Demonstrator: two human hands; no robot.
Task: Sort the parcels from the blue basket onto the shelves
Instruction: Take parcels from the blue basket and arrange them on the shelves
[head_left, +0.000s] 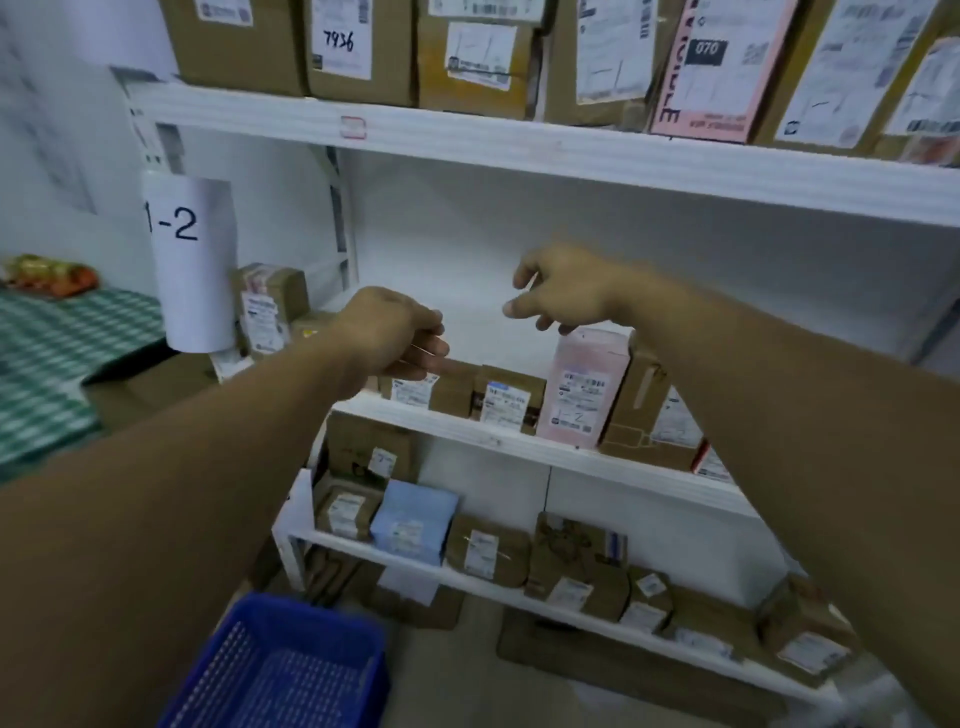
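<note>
The blue basket (280, 670) stands on the floor at the lower left, and the part of its inside that shows holds no parcel. Both arms reach to the middle shelf (519, 441). My left hand (395, 332) hovers with curled fingers just over a small brown parcel (436, 392) at the left end of the row, and nothing shows in its grip. My right hand (561, 291) hangs with fingers spread just above an upright pink parcel (582, 387). Another brown parcel (511, 397) stands between those two.
The top shelf (519, 145) carries large cartons. The lower shelf (467, 577) holds several brown parcels and a light blue one (413, 519). A paper tag reading 1-2 (192, 260) hangs on the left post. A green checked cloth (57, 358) lies at the far left.
</note>
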